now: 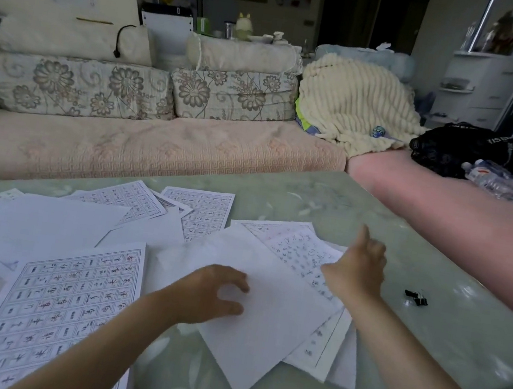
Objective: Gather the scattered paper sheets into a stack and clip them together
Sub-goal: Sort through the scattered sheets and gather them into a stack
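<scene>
The counter (379,212) is the biggest thing in front of me, a pale green glassy slab with a faint leaf pattern and a hard, slick look, so I judge paper will slide on it rather than catch. Behind it runs the sofa (156,146), soft and quilted. The paper sheets (44,222) are spread across the near half of the counter in a loose band running left to right, thin and flat, overlapping at odd angles. Most of them lie to the left of my left hand, so that hand is the nearer one for sweeping them in. The large grid sheet (65,309), printed with rows of characters, lies with its long axis running away from me, just beside my left forearm. The blank sheet (265,329) sits diagonally on top of a smaller fan of printed pages, one corner pointing back at me. My left hand (210,294) rests on its left part, arched, fingertips and thumb spread on the paper and pinching nothing. My right hand (357,269) hovers over the printed pages at the right of that fan, forefinger out, the other fingers loosely curled, holding nothing. The binder clip (416,298), small, black and hard with wire handles, lies on bare counter to the right of my right hand, apart from the paper. I cannot tell whether it is one clip or two. That hand is plainly the nearer to it, but the sheets are not yet stacked.
</scene>
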Tool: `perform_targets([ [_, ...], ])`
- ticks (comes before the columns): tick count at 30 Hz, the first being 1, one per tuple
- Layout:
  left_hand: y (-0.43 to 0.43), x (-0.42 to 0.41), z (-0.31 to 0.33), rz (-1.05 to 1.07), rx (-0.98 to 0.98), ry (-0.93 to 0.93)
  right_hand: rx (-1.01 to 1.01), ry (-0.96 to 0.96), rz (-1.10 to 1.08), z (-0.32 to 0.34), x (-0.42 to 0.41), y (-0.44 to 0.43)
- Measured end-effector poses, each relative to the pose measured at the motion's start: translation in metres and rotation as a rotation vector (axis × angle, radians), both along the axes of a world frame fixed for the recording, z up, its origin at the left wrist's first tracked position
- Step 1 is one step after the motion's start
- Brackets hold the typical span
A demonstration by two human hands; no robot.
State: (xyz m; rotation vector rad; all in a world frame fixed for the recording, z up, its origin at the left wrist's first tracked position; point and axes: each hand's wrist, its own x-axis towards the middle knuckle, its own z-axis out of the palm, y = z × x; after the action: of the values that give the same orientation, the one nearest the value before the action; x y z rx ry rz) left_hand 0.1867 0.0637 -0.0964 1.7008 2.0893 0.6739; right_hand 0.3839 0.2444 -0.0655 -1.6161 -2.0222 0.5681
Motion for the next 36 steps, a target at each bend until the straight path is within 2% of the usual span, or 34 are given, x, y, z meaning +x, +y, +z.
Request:
perform_targets([
  [2, 0.002, -0.006, 0.001, 0.102, 0.061, 0.060, 0.253, -0.203, 0.171, 0.006, -0.001, -0.013],
  [3, 0.004, -0.011, 0.003, 0.161, 0.063, 0.107, 0.253, -0.259, 0.269, 0.009, -0.004, -0.021],
  [7, 0.014, -0.036, 0.016, 0.392, -0.089, 0.308, -0.117, -0.358, 0.440, 0.005, -0.019, -0.052],
  [11, 0.022, -0.063, 0.022, 0.460, -0.357, 0.266, -0.207, -0.492, 0.464, 0.004, -0.023, -0.053],
  [15, 0.030, -0.083, 0.025, 0.504, -0.374, 0.259, -0.272, -0.530, 0.472, 0.009, -0.025, -0.045],
  [19, 0.029, -0.094, 0.029, 0.461, -0.201, 0.083, -0.310, -0.360, 0.477, 0.003, -0.027, -0.035],
  [23, 0.022, -0.087, 0.044, 0.383, 0.076, -0.154, -0.357, -0.008, 0.386, -0.001, -0.029, -0.022],
  [26, 0.022, -0.069, 0.066, 0.325, 0.205, -0.312, -0.448, 0.260, 0.365, 0.006, -0.023, -0.018],
  [30, 0.036, -0.044, 0.086, 0.255, 0.239, -0.401, -0.481, 0.303, 0.371, 0.011, -0.009, -0.011],
  [31, 0.043, -0.040, 0.086, 0.252, 0.263, -0.364, -0.452, 0.293, 0.338, 0.009, -0.005, -0.007],
  [34, 0.060, -0.026, 0.077, 0.363, 0.352, -0.062, -0.431, 0.299, 0.172, -0.001, 0.014, 0.007],
  [36, 0.067, -0.015, 0.067, 0.411, 0.313, -0.001, -0.436, 0.299, 0.042, -0.007, 0.030, 0.012],
])
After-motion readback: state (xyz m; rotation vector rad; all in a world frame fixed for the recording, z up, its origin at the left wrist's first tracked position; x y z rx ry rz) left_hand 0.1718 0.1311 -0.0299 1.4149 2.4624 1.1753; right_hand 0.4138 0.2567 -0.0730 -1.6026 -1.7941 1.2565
